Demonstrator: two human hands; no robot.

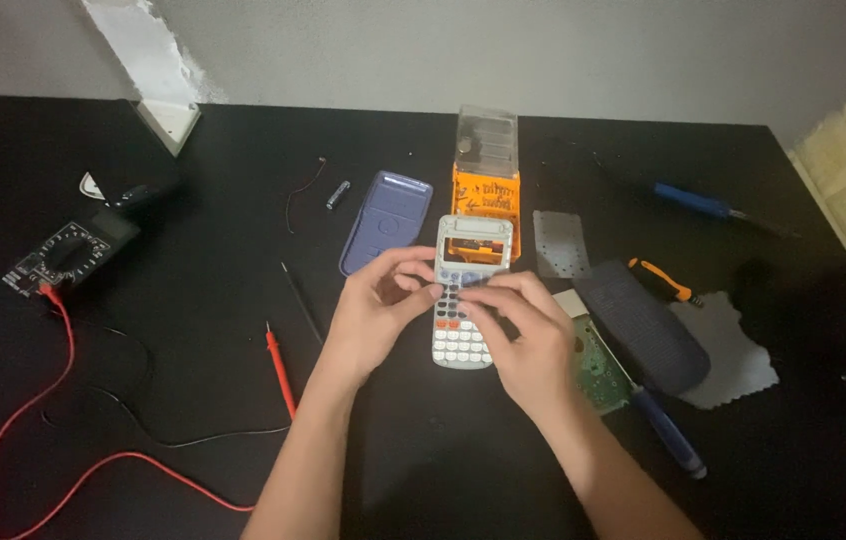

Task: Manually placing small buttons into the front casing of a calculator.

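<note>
- Near the middle of the frame, a grey calculator (467,300) lies flat on the black bench (423,450), its long side running up and down the picture.
- Left hand (375,312) curls its fingers on the calculator's left edge, holding it.
- Right hand (523,335) lies over the right side, fingertips pressing on the keys.
- Both hands touch it; neither is nearer.
- Just above sits an orange box (486,195); a blue cover (385,220) lies to the upper left.
- A red probe (280,368) rests left of the hands.
</note>
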